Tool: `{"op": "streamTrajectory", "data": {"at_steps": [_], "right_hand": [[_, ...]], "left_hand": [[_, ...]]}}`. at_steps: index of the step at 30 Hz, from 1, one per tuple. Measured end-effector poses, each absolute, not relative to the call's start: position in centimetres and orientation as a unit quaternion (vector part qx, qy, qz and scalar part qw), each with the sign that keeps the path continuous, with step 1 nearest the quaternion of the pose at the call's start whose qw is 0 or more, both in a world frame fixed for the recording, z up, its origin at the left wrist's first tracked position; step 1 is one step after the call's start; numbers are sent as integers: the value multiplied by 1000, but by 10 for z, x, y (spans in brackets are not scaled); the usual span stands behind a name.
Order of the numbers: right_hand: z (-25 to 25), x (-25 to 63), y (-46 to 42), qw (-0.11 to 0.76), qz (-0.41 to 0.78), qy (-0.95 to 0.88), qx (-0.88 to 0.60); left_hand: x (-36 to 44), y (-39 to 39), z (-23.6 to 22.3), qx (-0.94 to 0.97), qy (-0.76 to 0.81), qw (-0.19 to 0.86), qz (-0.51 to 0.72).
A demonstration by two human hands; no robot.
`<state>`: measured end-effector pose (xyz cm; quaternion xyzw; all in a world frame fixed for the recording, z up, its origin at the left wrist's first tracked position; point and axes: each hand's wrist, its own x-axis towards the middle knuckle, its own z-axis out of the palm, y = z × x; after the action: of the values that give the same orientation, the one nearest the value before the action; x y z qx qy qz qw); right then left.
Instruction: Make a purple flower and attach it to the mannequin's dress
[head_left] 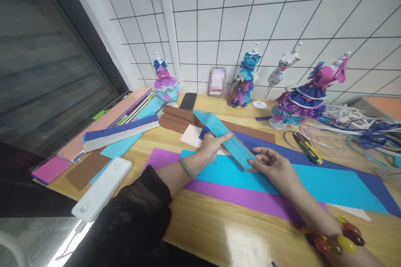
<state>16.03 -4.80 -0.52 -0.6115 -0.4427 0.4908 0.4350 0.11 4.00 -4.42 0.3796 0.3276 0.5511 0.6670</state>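
Observation:
A turquoise strip of thin crinkled material [233,144], with a brown layer showing along its lower edge, is held at a slant above the table. My left hand [211,147] grips it near the middle, thumb on top and fingers underneath. At the strip's lower right end, my right hand [272,164] pinches the corner between thumb and fingers. Beneath both hands lie a wide bright blue sheet [328,183], a purple sheet [247,202] and a dark blue sheet [275,148]. Brown pieces [177,117] and a pale pink piece [191,137] lie just behind my left hand.
Several small dress forms stand along the tiled wall, one a dress in pink and navy [313,87]. A dark phone [188,101] lies at the back. On the left are a white device [103,187] and stacked coloured sheets [103,133]; a utility knife [307,148] lies right.

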Motion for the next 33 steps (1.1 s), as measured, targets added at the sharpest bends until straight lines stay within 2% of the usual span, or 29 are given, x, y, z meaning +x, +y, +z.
{"op": "streamTrajectory", "data": {"at_steps": [22,33], "right_hand": [[-10,163,-47,434,500,-455,-596],[-12,161,-49,417,546,-449,-571]], "left_hand": [[-1,40,-44,375,315,677,550],[-3,40,-38,429,330,636,549]]}}
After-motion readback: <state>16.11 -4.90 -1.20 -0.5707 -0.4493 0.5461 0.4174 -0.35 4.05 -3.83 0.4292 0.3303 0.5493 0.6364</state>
